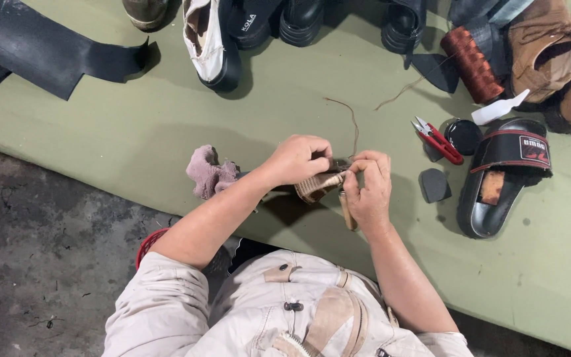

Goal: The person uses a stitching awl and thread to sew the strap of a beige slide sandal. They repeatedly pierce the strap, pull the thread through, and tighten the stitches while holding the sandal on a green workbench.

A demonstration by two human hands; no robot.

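Stitching step in hand: left hand [299, 160] clamps the tan ribbed piece [317, 186] mid-bench, right hand [369, 188] pinches brown thread [354, 125] beside it (wooden-handled tool [347, 211] tucked under); next pull likely needs steady tension.

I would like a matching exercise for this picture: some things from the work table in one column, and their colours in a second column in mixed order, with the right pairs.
Things:
1. thread snips
2. spool of thread
3. rag
4. slide sandal

Colours:
A. black with a red-edged strap
B. dusty pink
C. red handles
D. reddish brown

Pairs: 1-C, 2-D, 3-B, 4-A

The left hand and right hand together hold a small ribbed tan piece.
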